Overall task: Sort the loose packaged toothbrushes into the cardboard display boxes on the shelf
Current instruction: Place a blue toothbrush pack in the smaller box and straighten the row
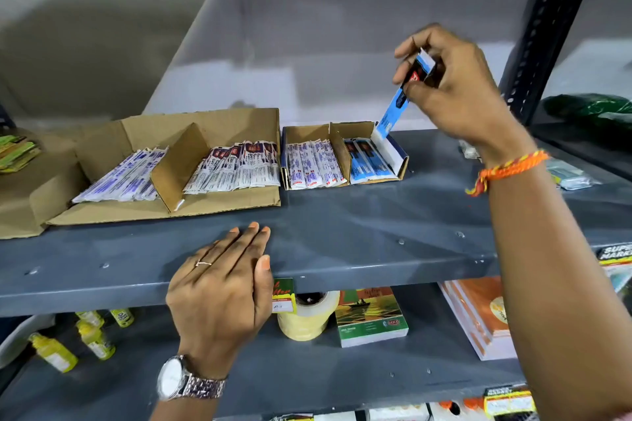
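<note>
My right hand (451,85) grips a blue packaged toothbrush (393,113) by its upper end, tilted, its lower tip at the right edge of the small display box (400,155). That box's right compartment holds blue packs (367,161); its left compartment holds white packs (313,164). A larger cardboard box (239,123) to the left has a divider, with white and purple packs (126,176) on one side and white and dark packs (236,166) on the other. My left hand (225,287) lies flat on the shelf's front edge, holding nothing.
The grey metal shelf (376,215) has a dark upright post (547,31) at right. Loose clear packets (571,176) lie behind my right wrist. Below sit a tape roll (307,318), a green booklet (369,318), orange books (478,314) and yellow bottles (92,335).
</note>
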